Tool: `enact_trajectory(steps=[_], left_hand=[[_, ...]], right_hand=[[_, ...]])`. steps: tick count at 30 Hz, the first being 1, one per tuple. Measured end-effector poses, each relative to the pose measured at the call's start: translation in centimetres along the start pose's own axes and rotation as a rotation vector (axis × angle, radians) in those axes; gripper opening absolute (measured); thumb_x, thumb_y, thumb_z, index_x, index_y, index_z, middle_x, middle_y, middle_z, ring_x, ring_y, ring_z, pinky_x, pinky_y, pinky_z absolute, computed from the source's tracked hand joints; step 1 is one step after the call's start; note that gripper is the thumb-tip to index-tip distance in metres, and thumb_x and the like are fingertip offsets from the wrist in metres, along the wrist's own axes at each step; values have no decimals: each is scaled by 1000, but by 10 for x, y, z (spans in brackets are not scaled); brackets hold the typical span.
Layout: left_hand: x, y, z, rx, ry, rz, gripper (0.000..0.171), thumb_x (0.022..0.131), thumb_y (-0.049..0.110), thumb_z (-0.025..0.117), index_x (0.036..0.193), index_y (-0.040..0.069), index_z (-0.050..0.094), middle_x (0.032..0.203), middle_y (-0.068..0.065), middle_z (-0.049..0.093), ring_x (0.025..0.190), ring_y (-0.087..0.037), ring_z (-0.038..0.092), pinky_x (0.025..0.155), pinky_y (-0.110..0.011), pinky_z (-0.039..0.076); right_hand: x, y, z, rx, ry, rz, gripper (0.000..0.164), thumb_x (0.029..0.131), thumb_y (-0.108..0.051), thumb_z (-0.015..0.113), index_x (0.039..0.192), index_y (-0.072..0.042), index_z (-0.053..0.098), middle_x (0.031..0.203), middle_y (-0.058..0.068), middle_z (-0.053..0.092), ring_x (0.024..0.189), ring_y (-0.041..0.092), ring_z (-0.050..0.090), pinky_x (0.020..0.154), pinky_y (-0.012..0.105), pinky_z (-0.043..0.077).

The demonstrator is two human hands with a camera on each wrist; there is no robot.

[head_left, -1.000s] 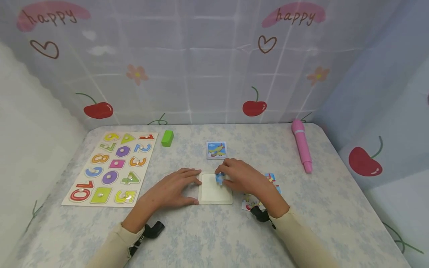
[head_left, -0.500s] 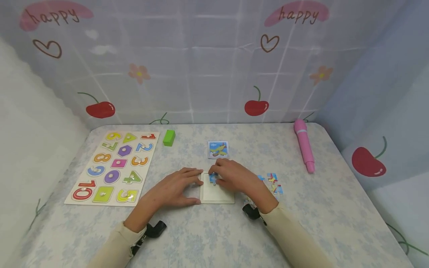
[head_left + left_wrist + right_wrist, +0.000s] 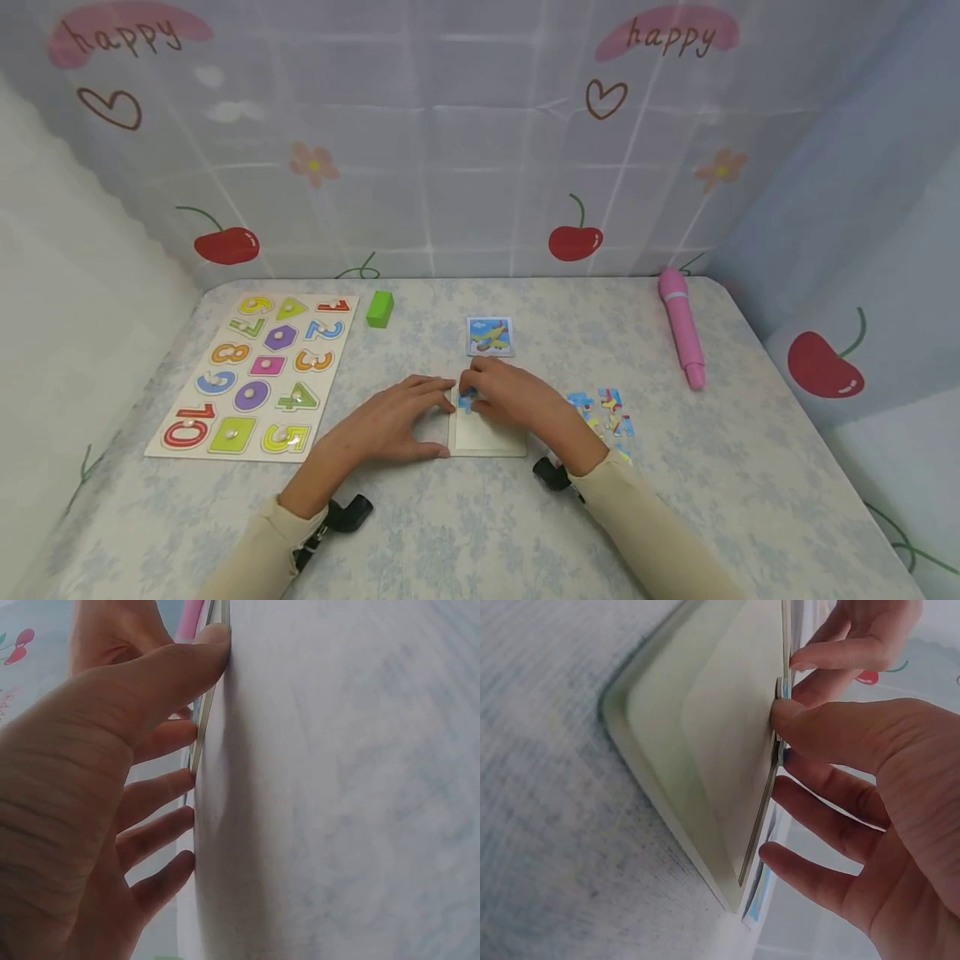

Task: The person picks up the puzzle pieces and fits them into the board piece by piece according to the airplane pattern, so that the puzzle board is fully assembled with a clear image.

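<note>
A cream puzzle tray with a raised rim lies in front of me. Along its left edge rests my left hand, thumb and fingertips touching the rim, as the left wrist view also shows. My right hand pinches a blue jigsaw piece at the tray's upper left corner. In the right wrist view the thumb and forefinger grip this piece at the tray's surface; the fingers hide much of it. Several loose jigsaw pieces lie right of the tray, partly hidden by the right wrist.
Behind the tray lies a small airplane picture card. A number and shape puzzle board is at the left, with a green block beside it. At the back right lies a pink pen-shaped object. A printed curtain hangs behind the table.
My right hand has moved left across the tray with the blue jigsaw piece, into the upper left corner. More loose pieces show at the right. The left hand has stayed on the tray's edge.
</note>
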State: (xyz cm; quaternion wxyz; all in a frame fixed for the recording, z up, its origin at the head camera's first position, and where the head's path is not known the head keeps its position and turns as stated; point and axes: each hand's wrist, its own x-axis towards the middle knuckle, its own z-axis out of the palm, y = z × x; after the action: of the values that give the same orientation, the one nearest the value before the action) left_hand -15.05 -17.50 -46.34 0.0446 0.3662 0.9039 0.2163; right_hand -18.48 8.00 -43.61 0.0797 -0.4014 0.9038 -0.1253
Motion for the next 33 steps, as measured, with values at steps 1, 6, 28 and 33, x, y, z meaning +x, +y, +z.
enact_trajectory(steps=[1, 6, 28, 33], left_hand=[[0, 0, 0, -2, 2, 0, 52, 89, 51, 88, 128, 20, 72, 163, -5, 52, 148, -28, 50, 116, -51, 47], [-1, -1, 0, -15, 0, -4, 52, 88, 50, 89, 128, 19, 73, 164, -5, 52, 149, -27, 49, 116, -50, 47], [-2, 1, 1, -7, -16, -23, 51, 90, 49, 87, 129, 19, 73, 165, -3, 51, 150, -27, 48, 116, -50, 48], [-2, 3, 0, -6, -38, -45, 52, 90, 50, 87, 130, 20, 73, 166, -2, 49, 152, -26, 45, 118, -50, 46]], right_hand=[[0, 0, 0, -2, 4, -5, 22, 102, -15, 77, 123, -14, 73, 121, 5, 64, 109, 21, 64, 91, 35, 58], [1, 0, 1, -19, 31, -40, 17, 100, -16, 79, 117, -15, 75, 116, 3, 64, 104, 20, 64, 89, 33, 58], [-15, 14, -8, 60, 10, 50, 22, 101, -12, 77, 123, -12, 78, 122, 1, 72, 119, 21, 67, 102, 40, 57], [-28, 26, -12, 98, 6, 126, 23, 102, -14, 76, 125, -12, 78, 126, 2, 72, 121, 22, 66, 104, 42, 56]])
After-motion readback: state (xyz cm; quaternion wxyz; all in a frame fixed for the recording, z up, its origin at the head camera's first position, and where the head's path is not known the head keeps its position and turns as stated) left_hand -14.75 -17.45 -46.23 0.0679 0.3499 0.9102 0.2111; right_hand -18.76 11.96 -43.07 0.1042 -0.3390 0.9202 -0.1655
